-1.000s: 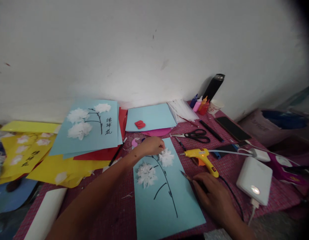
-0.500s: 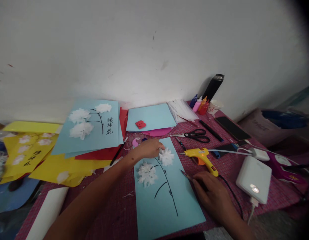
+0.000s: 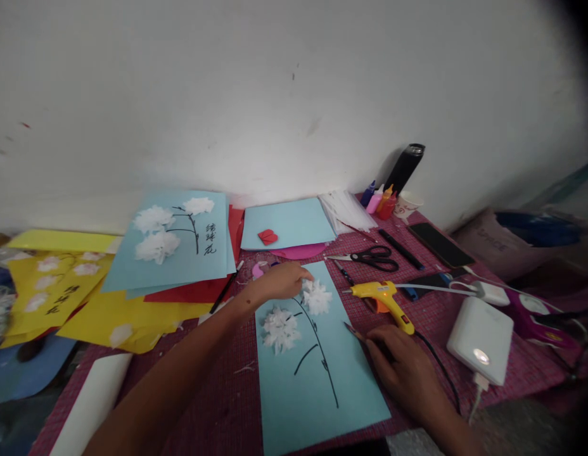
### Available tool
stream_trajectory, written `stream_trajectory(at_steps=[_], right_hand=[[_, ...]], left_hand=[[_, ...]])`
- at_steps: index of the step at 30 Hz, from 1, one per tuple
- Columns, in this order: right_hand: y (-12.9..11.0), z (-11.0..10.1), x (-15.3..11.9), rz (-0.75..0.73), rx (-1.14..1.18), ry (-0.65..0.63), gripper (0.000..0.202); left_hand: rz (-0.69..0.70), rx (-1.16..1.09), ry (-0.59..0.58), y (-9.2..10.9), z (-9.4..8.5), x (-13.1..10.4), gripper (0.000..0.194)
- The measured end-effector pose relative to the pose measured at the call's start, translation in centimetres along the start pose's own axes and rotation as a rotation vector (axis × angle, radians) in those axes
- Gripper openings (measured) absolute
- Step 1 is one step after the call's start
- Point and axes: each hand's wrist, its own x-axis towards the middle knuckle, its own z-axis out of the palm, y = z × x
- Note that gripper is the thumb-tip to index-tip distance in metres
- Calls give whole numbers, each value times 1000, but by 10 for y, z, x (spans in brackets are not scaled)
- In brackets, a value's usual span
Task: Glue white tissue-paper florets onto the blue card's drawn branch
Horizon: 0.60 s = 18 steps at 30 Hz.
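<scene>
A checked table (image 3: 194, 405) is used as the work surface. On it, the blue sheet (image 3: 317, 405), marked with a black stem, is laid flat. A blue card (image 3: 189, 269) bearing three white flowers is placed left of and beyond the sheet. The right hand (image 3: 408, 373) is positioned at the sheet's right edge, the left hand (image 3: 284, 282) at its far end. Right of the sheet, a glue gun (image 3: 382, 296) is set down. On its upper half, two flowers (image 3: 281, 330) are seated; the farther is met by a left fingertip, but whether it is pinched cannot be told. A slim pointed tool (image 3: 353, 330) is pinched by right thumb and fingers, over the sheet's right edge.
</scene>
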Motion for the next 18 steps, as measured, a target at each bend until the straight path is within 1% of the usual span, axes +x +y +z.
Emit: stream_trajectory(at_steps=[5, 10, 14, 18], right_hand=[[1, 1, -1, -15, 15, 19, 13], [4, 3, -3, -16, 27, 3, 11], [5, 4, -4, -13, 28, -7, 9], [5, 4, -3, -19, 33, -3, 8]], left_hand=[[-17, -11, 36, -1, -2, -4, 47], [-94, 14, 120, -3, 0, -14, 43], [-92, 40, 86, 0, 6, -18, 39], [-59, 66, 48, 3, 11, -15, 44]])
